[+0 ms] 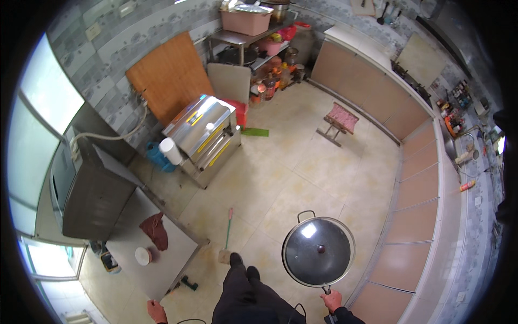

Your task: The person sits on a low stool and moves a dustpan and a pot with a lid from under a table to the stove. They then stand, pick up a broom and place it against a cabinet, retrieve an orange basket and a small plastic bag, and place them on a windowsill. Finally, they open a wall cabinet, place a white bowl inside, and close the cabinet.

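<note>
A dark frying pan with a glass lid (317, 252) is held out at the lower right, above the floor. My right hand (332, 301) grips the pan's handle, and a loop handle shows on the far side. The lid has a round knob and a metal rim. At the lower left, my left hand (156, 311) is near the corner of a low table (174, 259), with its fingers curled and nothing visible in them. On that table are a dark red cloth (156, 232) and a white round container (143, 256).
A green-handled scraper or brush (228, 231) lies by my feet. A steel roller machine (206, 137) stands left of centre. Beyond are a folding stool (341, 118) and a shelf (243, 37). Base cabinets (408, 218) curve along the right under a counter with a sink and stove.
</note>
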Demonstrator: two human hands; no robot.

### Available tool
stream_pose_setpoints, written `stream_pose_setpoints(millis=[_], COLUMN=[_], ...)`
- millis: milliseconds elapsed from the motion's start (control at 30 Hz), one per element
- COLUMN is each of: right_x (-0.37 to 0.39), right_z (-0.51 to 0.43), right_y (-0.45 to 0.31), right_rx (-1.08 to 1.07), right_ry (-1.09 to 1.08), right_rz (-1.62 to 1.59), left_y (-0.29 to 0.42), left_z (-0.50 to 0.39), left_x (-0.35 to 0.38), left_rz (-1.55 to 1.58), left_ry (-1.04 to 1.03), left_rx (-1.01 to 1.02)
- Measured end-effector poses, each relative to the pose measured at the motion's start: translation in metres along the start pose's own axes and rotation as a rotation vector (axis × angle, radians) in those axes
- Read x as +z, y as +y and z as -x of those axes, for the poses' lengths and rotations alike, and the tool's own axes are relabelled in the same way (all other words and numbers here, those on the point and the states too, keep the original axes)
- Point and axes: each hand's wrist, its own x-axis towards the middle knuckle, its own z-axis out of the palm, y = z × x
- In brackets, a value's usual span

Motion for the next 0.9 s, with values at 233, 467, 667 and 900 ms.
stream_pose_setpoints(millis=[233,467,667,900], right_x=[-0.006,-0.022,-0.019,-0.098], right_z=[-0.022,-0.074,-0.135,-0.275], right_y=[0.007,-0.012,-0.035,-0.083], right_rx=[0.162,0.061,0.244,0.232], right_ry=[-0.053,-0.104,0.018,0.047], right_rz=[-0.087,0.056,-0.184,-0.196], left_y=[0.051,0.183,0.374,0.572], left_z=[-0.056,-0.152,-0.246,-0.270], left_x=[0.009,0.079,0.113,0.160], left_rz=[-0.237,0.121,0.231,0.131], left_ry=[-0.307,-0.214,-0.173,-0.064], left_rx=[-0.163,-0.167,0.057,0.411])
